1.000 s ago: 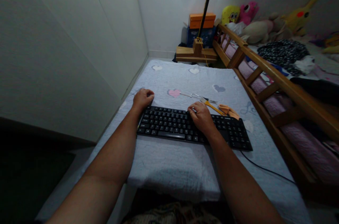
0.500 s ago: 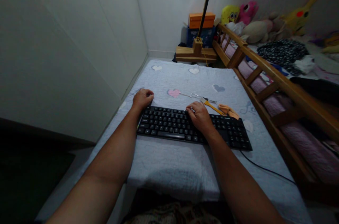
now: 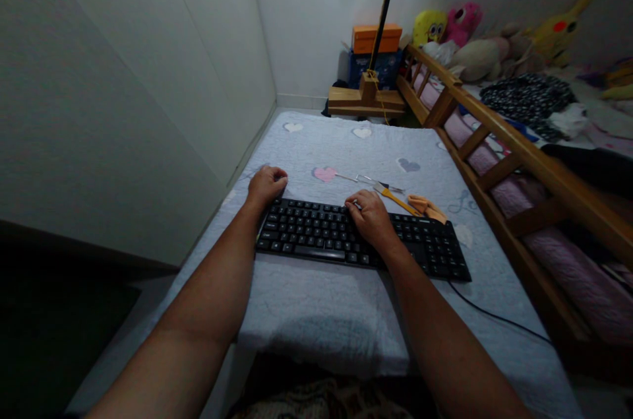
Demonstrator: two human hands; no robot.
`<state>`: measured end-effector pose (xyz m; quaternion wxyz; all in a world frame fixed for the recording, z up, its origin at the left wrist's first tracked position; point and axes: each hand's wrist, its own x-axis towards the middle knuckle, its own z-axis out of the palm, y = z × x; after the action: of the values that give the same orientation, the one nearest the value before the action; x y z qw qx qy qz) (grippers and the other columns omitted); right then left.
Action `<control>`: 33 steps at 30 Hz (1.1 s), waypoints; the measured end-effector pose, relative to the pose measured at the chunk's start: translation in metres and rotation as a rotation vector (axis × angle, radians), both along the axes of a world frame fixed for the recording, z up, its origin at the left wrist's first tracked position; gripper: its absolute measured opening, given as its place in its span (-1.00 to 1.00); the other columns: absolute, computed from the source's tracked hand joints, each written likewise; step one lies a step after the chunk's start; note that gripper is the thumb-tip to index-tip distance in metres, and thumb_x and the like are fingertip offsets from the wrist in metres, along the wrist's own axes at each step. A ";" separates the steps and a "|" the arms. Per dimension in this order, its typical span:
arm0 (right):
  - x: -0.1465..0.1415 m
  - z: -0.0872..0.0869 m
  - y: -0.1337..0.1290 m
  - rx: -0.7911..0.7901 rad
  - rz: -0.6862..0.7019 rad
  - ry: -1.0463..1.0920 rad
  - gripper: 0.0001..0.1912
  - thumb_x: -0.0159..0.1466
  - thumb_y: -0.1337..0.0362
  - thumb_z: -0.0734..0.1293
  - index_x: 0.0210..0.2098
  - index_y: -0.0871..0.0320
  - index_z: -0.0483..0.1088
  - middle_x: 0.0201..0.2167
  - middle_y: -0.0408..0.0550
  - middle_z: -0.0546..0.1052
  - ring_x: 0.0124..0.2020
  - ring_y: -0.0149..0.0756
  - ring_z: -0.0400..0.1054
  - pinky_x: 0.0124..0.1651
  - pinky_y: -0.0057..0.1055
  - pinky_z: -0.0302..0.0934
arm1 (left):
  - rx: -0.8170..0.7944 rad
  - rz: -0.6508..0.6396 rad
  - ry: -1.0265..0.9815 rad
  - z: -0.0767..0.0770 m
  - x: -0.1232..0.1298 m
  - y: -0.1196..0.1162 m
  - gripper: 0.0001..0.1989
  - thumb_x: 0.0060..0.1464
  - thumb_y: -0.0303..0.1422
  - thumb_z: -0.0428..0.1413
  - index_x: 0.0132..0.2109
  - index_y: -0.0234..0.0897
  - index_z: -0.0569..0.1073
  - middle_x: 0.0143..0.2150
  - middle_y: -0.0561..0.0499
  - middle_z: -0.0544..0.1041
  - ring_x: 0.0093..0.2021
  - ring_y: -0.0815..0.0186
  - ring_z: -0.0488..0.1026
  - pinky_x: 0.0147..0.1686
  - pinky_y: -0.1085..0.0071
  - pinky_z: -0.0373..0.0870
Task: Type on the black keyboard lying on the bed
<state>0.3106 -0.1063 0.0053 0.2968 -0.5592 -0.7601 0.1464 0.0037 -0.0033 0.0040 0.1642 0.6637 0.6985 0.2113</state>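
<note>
A black keyboard (image 3: 316, 231) lies on a cloth-covered table, its cable trailing off to the right. At its far left corner rests my left hand (image 3: 267, 185), fingers curled closed; whether they hold anything is hidden. My right hand (image 3: 370, 216) lies over the upper middle keys, thumb and fingers pinched together. Something small and pale shows at those fingertips, too little to name. Behind the keyboard are a yellow-handled brush (image 3: 398, 200), a thin metal tool with a dark part (image 3: 380, 183) and a folded orange-brown cloth (image 3: 428, 208).
Pale quilted cloth with hearts (image 3: 326, 300) covers the table. A wooden bed rail (image 3: 499, 135) runs along the right, with plush toys (image 3: 462, 23) and clothes behind it. Past the far edge stand a wooden base with a pole (image 3: 368, 96) and an orange box (image 3: 376, 38). A pale panel (image 3: 148, 109) borders the left.
My right hand has shifted very slightly left over the keys, still pinched. My left hand and the keyboard look unmoved.
</note>
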 end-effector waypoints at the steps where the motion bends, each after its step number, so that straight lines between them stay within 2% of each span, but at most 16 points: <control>1: 0.001 0.000 0.000 0.009 -0.001 0.002 -0.79 0.50 0.35 0.36 -0.20 0.05 0.66 -0.13 0.07 0.69 -0.01 -0.02 0.50 0.18 -0.09 0.33 | 0.001 -0.001 0.001 0.000 0.000 0.000 -0.74 0.24 -0.33 0.21 -0.03 -0.20 0.76 0.01 -0.09 0.64 0.03 0.13 0.59 0.14 0.28 0.50; 16: 0.007 -0.001 0.000 0.060 -0.036 0.001 -0.81 0.45 0.36 0.37 -0.28 0.04 0.59 -0.18 0.06 0.70 -0.05 0.00 0.49 0.15 -0.09 0.32 | 0.006 -0.013 0.003 -0.003 -0.001 0.002 -0.71 0.25 -0.32 0.20 0.01 -0.22 0.76 0.05 -0.11 0.65 0.02 0.13 0.59 0.15 0.26 0.50; 33: -0.003 0.004 -0.002 -0.024 0.023 -0.008 -0.79 0.51 0.34 0.39 -0.16 0.03 0.70 -0.10 0.08 0.69 0.03 0.01 0.46 0.19 -0.06 0.32 | 0.005 -0.009 0.000 -0.002 -0.001 0.001 -0.72 0.25 -0.32 0.21 0.01 -0.22 0.76 0.04 -0.11 0.64 0.02 0.12 0.59 0.15 0.26 0.50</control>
<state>0.3076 -0.1084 0.0092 0.2856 -0.5546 -0.7657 0.1566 0.0028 -0.0024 0.0020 0.1636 0.6671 0.6951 0.2122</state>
